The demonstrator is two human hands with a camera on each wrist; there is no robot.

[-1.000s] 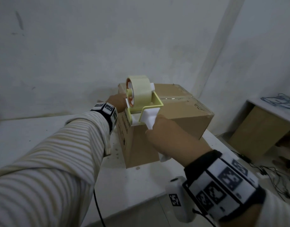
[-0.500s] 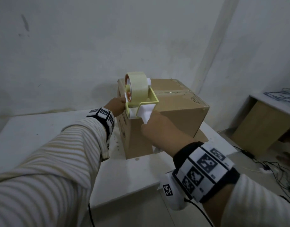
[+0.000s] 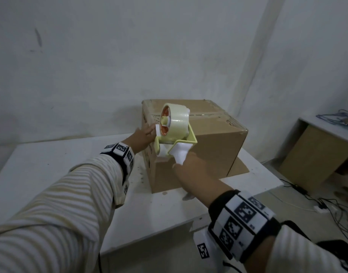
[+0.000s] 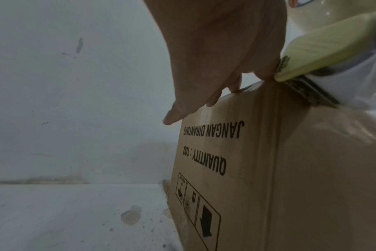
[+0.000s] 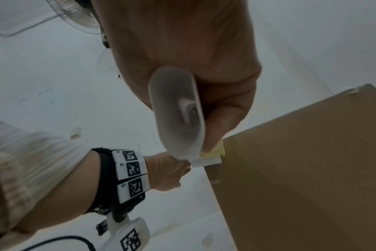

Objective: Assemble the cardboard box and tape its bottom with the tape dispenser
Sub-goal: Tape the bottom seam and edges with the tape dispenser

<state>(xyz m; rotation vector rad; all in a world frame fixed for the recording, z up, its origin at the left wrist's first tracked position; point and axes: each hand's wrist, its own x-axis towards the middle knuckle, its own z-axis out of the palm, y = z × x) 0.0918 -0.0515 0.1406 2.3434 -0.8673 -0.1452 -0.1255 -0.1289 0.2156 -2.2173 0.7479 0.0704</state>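
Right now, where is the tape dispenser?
In the head view the tape dispenser sits at the near left top edge of the cardboard box, gripped by the right hand, with the left hand on the box just left of it.

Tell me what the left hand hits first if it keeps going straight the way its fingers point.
Most likely nothing new: the left hand already rests its straight fingers on the top edge of the brown cardboard box, beside the yellow tape dispenser. Further travel would slide across the box top; depth is uncertain.
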